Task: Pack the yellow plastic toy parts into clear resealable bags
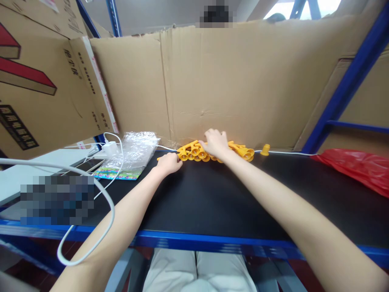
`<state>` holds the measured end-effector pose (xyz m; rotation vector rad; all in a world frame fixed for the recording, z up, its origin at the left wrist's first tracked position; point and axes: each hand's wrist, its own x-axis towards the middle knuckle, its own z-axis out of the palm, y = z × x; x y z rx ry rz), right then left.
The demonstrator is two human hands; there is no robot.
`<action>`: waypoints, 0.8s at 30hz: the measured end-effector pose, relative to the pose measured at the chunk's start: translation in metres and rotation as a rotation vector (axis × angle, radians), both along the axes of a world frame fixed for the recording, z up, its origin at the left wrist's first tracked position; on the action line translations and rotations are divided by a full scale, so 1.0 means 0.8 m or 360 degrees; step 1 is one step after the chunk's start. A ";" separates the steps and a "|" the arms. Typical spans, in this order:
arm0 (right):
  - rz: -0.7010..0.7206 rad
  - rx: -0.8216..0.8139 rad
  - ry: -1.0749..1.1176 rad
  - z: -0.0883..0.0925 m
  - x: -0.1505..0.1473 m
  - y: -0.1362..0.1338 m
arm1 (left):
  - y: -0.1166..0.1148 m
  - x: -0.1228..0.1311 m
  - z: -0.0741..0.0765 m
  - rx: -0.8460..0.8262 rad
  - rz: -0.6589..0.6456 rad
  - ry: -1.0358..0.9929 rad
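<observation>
Several yellow plastic pieces (202, 153) lie in a long heap at the back of the black tabletop, against the cardboard. Each has a round, cup-like end facing me and a thin stem. At the heap's left end, my left hand (168, 163) has its fingers curled in, and yellow bits show on both sides of it. It appears closed on one of the pieces, mostly hidden by the fingers. My right hand (216, 144) lies across the middle of the heap, thumb spread from the fingers. A lone yellow cup-shaped piece (265, 150) stands upright to the right.
Clear bubble wrap (136, 148) lies on the left, near a white charger (109, 149). A white cable (113, 202) loops over my left forearm. A red plastic bag (355, 164) sits at the right. Cardboard (243, 81) walls the back; a blue post (349, 77) slants at right.
</observation>
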<state>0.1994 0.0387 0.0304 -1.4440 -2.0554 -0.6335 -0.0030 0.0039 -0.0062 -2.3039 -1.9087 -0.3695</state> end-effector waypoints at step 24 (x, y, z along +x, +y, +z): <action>-0.0985 -0.0828 0.0697 -0.112 0.298 0.049 | 0.003 0.012 -0.020 -0.0170 -0.0724 -0.0090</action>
